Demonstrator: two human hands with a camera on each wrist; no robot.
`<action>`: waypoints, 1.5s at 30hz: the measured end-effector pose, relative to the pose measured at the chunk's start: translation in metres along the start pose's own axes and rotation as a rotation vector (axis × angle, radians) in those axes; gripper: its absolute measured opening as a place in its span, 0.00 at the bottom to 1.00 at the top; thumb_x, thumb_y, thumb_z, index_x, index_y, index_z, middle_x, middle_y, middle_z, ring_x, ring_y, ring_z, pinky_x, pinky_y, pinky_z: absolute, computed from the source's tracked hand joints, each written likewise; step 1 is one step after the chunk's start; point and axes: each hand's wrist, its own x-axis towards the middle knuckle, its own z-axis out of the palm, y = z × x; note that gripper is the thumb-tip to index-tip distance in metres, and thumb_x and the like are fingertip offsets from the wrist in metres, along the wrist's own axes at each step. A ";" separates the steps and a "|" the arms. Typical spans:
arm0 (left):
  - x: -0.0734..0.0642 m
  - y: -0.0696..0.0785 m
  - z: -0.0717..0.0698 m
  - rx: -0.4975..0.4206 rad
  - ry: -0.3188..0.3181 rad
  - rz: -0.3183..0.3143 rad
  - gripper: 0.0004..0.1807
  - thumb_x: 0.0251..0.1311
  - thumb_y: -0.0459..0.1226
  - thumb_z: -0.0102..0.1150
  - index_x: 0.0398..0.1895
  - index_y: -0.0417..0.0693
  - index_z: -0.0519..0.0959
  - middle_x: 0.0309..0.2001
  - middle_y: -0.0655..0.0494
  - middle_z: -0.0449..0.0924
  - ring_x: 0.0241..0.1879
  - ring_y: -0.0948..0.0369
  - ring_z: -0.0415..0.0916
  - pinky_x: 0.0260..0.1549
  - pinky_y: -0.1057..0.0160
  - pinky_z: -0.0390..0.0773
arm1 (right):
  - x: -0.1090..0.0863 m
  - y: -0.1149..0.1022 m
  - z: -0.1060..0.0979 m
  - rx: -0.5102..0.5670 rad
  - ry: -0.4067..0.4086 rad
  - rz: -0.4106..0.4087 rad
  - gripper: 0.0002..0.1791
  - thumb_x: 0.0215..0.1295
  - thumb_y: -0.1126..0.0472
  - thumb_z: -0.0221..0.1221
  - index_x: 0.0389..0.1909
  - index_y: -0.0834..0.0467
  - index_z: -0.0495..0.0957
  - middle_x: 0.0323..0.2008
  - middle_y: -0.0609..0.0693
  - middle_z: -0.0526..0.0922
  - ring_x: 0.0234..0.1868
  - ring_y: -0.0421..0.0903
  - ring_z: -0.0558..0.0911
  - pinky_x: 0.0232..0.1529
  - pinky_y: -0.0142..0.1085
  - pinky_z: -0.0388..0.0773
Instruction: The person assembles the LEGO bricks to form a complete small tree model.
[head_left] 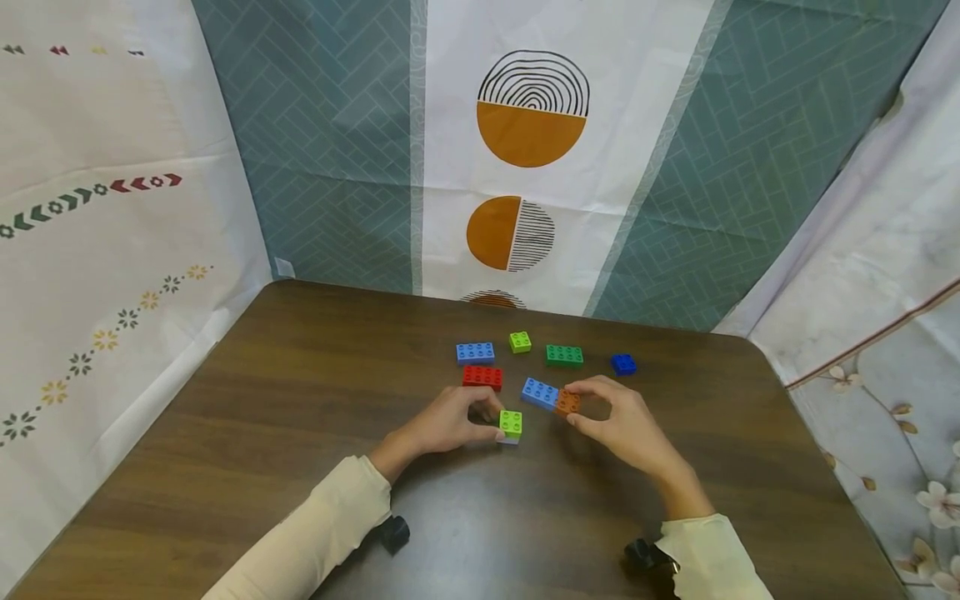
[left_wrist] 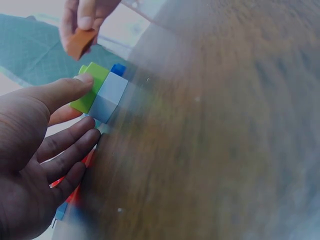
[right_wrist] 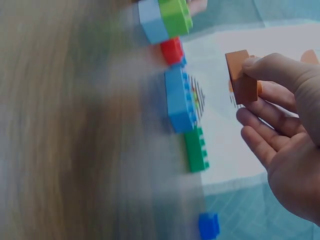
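My left hand (head_left: 453, 419) pinches a lime green toy brick (head_left: 511, 422) between thumb and index finger. That brick sits on a pale grey-blue brick (left_wrist: 108, 97), which rests at the tabletop. Between thumb and fingertips, my right hand (head_left: 626, 421) holds an orange-brown brick (right_wrist: 242, 76) in the air. The right wrist view shows it apart from the light blue brick (right_wrist: 179, 100), though in the head view it overlaps that brick's right end. Beyond my left fingers lies a red brick (head_left: 482, 377).
Farther back on the brown table (head_left: 315, 375) lie another light blue brick (head_left: 475, 352), a small lime brick (head_left: 520, 342), a green brick (head_left: 564, 356) and a dark blue brick (head_left: 623, 364). Patterned cloths (head_left: 330, 150) hang behind the table and along its sides.
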 end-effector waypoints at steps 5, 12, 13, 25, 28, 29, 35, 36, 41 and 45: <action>0.000 0.001 0.000 0.004 0.009 0.013 0.13 0.59 0.42 0.75 0.44 0.55 0.82 0.44 0.59 0.88 0.45 0.62 0.83 0.51 0.64 0.82 | 0.005 -0.014 0.009 0.044 -0.033 -0.023 0.21 0.62 0.59 0.72 0.56 0.48 0.83 0.52 0.44 0.85 0.60 0.56 0.82 0.61 0.62 0.77; 0.000 0.000 0.002 0.000 0.024 0.030 0.13 0.59 0.42 0.75 0.44 0.53 0.83 0.43 0.58 0.88 0.44 0.61 0.84 0.49 0.61 0.84 | 0.013 -0.025 0.027 0.077 -0.078 -0.072 0.21 0.63 0.58 0.72 0.57 0.50 0.83 0.54 0.46 0.85 0.59 0.53 0.82 0.61 0.60 0.79; 0.000 0.000 0.002 0.003 0.025 0.026 0.13 0.58 0.42 0.75 0.44 0.54 0.83 0.43 0.59 0.88 0.44 0.61 0.84 0.49 0.61 0.84 | 0.014 -0.025 0.030 0.075 -0.085 -0.081 0.21 0.63 0.58 0.72 0.57 0.50 0.83 0.54 0.46 0.85 0.58 0.53 0.82 0.61 0.60 0.79; -0.001 0.000 0.003 -0.001 0.029 0.026 0.13 0.59 0.42 0.75 0.44 0.53 0.83 0.43 0.59 0.89 0.44 0.63 0.84 0.50 0.60 0.84 | 0.019 -0.031 0.047 0.080 -0.162 -0.091 0.20 0.62 0.61 0.72 0.56 0.51 0.84 0.50 0.46 0.85 0.55 0.56 0.82 0.58 0.55 0.81; -0.001 0.001 0.002 0.002 0.030 0.025 0.13 0.59 0.43 0.75 0.44 0.52 0.83 0.44 0.59 0.89 0.45 0.63 0.84 0.50 0.59 0.85 | 0.019 -0.030 0.049 0.075 -0.164 -0.092 0.20 0.61 0.61 0.72 0.55 0.51 0.84 0.50 0.46 0.85 0.54 0.55 0.81 0.57 0.54 0.80; -0.001 0.001 0.002 0.004 0.031 0.024 0.13 0.59 0.42 0.75 0.44 0.52 0.83 0.44 0.59 0.89 0.45 0.63 0.84 0.50 0.59 0.85 | 0.019 -0.030 0.049 0.077 -0.164 -0.094 0.20 0.61 0.61 0.72 0.55 0.51 0.84 0.50 0.46 0.85 0.54 0.55 0.81 0.57 0.54 0.80; -0.001 0.001 0.003 0.016 0.036 0.029 0.13 0.59 0.42 0.75 0.44 0.52 0.84 0.43 0.58 0.89 0.45 0.63 0.84 0.50 0.61 0.84 | 0.019 -0.030 0.050 0.062 -0.163 -0.114 0.20 0.61 0.61 0.72 0.55 0.50 0.84 0.50 0.45 0.85 0.53 0.51 0.82 0.57 0.51 0.81; -0.001 0.000 0.003 0.016 0.038 0.033 0.13 0.59 0.43 0.75 0.44 0.52 0.84 0.43 0.58 0.89 0.45 0.62 0.84 0.50 0.61 0.84 | 0.019 -0.031 0.050 0.057 -0.162 -0.118 0.20 0.61 0.61 0.72 0.55 0.50 0.84 0.50 0.45 0.85 0.53 0.50 0.82 0.57 0.51 0.81; -0.001 0.000 0.003 0.012 0.043 0.035 0.13 0.59 0.42 0.75 0.44 0.52 0.84 0.43 0.59 0.88 0.45 0.62 0.84 0.50 0.60 0.84 | 0.020 -0.030 0.052 0.048 -0.163 -0.134 0.20 0.62 0.62 0.72 0.55 0.51 0.84 0.49 0.44 0.85 0.52 0.50 0.82 0.56 0.51 0.81; -0.001 -0.001 0.003 0.020 0.045 0.039 0.13 0.59 0.42 0.75 0.44 0.52 0.84 0.43 0.59 0.89 0.45 0.63 0.85 0.51 0.59 0.85 | 0.020 -0.030 0.052 0.052 -0.166 -0.126 0.20 0.62 0.62 0.72 0.55 0.50 0.84 0.49 0.44 0.85 0.52 0.51 0.81 0.57 0.52 0.81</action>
